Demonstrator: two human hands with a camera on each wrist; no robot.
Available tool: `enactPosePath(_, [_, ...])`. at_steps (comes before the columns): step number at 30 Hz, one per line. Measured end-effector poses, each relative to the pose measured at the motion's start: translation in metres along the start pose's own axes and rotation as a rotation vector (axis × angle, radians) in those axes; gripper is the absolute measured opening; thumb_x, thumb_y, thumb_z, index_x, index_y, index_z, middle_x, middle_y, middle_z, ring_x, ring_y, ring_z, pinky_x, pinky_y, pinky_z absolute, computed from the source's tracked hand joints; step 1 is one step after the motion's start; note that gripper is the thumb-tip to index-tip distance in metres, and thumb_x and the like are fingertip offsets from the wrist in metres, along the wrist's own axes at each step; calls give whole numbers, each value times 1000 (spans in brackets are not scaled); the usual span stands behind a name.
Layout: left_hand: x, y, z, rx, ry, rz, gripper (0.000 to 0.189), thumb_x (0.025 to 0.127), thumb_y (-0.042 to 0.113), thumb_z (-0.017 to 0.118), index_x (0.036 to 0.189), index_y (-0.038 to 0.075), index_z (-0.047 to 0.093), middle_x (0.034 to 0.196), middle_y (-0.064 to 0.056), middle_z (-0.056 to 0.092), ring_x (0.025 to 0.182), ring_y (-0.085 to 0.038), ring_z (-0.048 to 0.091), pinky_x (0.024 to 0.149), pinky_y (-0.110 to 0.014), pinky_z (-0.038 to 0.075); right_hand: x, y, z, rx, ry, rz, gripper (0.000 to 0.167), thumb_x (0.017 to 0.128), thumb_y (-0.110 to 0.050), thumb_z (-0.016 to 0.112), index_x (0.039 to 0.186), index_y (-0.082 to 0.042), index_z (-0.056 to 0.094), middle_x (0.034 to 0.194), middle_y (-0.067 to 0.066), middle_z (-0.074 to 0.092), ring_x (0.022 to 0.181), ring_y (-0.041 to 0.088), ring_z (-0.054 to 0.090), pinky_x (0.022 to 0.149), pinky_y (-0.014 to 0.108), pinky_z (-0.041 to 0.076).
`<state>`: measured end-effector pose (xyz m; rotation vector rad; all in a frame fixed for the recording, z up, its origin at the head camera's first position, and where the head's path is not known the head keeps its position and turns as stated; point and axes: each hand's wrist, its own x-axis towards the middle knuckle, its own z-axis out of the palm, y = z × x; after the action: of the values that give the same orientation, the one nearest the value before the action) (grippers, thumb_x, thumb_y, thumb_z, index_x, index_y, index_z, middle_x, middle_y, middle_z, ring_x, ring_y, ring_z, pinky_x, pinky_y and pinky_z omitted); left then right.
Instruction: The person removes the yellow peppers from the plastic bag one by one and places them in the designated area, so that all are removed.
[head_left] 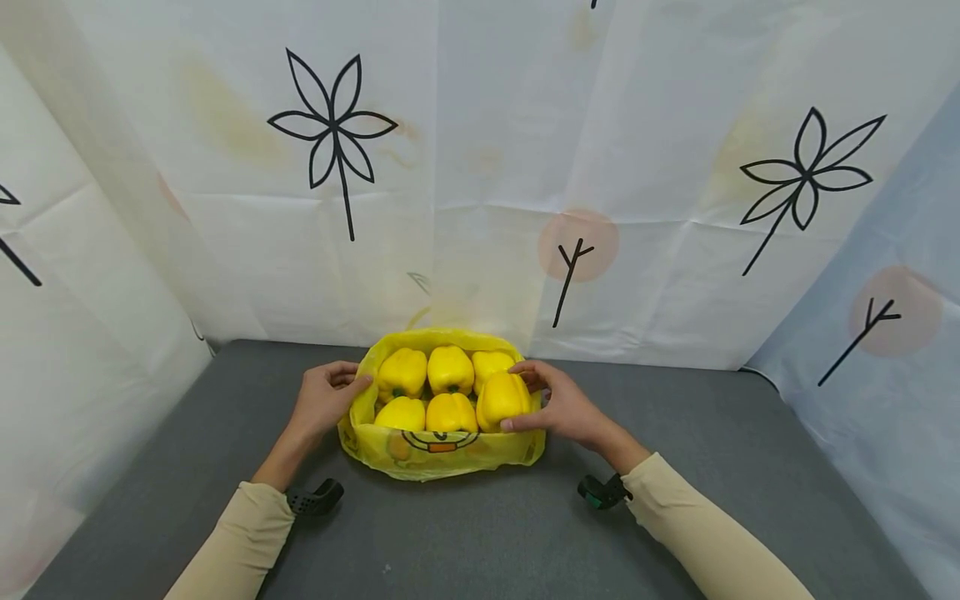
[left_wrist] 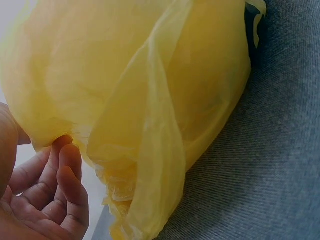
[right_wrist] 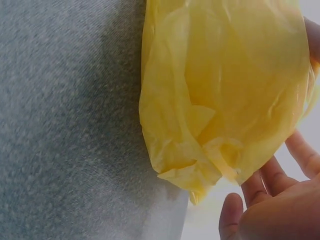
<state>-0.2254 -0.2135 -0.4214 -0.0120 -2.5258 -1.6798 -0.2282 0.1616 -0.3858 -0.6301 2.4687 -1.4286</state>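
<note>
A yellow plastic bag [head_left: 442,454] stands open on the table, its mouth upward, with several yellow bell peppers [head_left: 450,369] inside in two rows. On the bag's left side, my left hand [head_left: 324,403] pinches the rim; the left wrist view shows its fingers curled at the thin plastic [left_wrist: 145,100]. At the right end, my right hand [head_left: 564,408] grips one yellow bell pepper [head_left: 503,400], thumb in front and fingers behind. That pepper sits higher than its neighbours. In the right wrist view the bag's side [right_wrist: 225,90] hides the pepper and part of the hand.
The dark grey table [head_left: 480,542] extends around the bag. A white curtain [head_left: 480,150] printed with leaf drawings hangs right behind the table's back edge and along both sides. Dark bands [head_left: 315,498] are worn on both wrists.
</note>
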Motion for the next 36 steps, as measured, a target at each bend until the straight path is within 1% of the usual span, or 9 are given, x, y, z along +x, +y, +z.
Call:
enactPosePath(6, [0,0,-1,5,-1,2,38,100,21,67,125,-9,63,106,-19,68,89,-14,67,74,-20,55,3,-3,0,62,29,1,73,80,-30,88,141,-15,52,135,10,53,119,31,51,90,47,51])
enactPosePath(12, [-1,0,-1,15,0,4,39,100,21,67,125,-9,63,107,-19,68,90,-17,67,73,-21,55,4,-7,-3,112,65,-6,73,81,-27,88,143,-15,51,134,10,56,119,30,52,97,50,45])
enactPosePath(15, [-1,0,0,14,-2,3,39,100,21,67,125,-9,64,107,-19,68,90,-16,67,73,-21,55,4,-10,-5,175,68,-23,73,82,-21,87,144,-12,50,136,12,55,118,32,55,98,48,47])
enactPosePath(19, [-1,1,0,12,-3,5,39,100,21,67,125,-9,64,107,-19,68,90,-16,67,73,-21,55,2,-13,-10,247,64,-52,72,83,-14,86,144,-9,49,140,14,52,124,34,54,96,46,52])
enactPosePath(23, [-1,1,0,12,-3,7,40,100,21,67,126,-9,63,107,-19,68,90,-15,66,73,-20,55,1,-17,-16,280,72,-70,71,84,-12,85,145,-9,49,144,13,48,129,34,50,95,44,53])
enactPosePath(29, [-1,0,0,15,-3,6,39,100,21,67,126,-9,63,107,-19,69,90,-15,66,73,-21,55,-2,-18,-27,325,88,-90,71,85,-6,82,147,-5,46,147,15,43,130,36,47,92,39,54])
enactPosePath(33, [-1,0,0,18,-4,9,39,100,21,67,126,-9,63,107,-19,69,89,-16,66,73,-20,55,-4,-16,-34,348,97,-94,72,86,-2,79,149,-3,43,148,16,40,130,35,48,89,35,56])
enactPosePath(36, [-1,0,0,19,-2,10,39,100,20,67,126,-9,63,107,-19,69,89,-16,66,72,-20,55,-5,-14,-39,374,101,-90,73,87,0,78,150,-3,42,147,17,39,128,35,50,88,35,56])
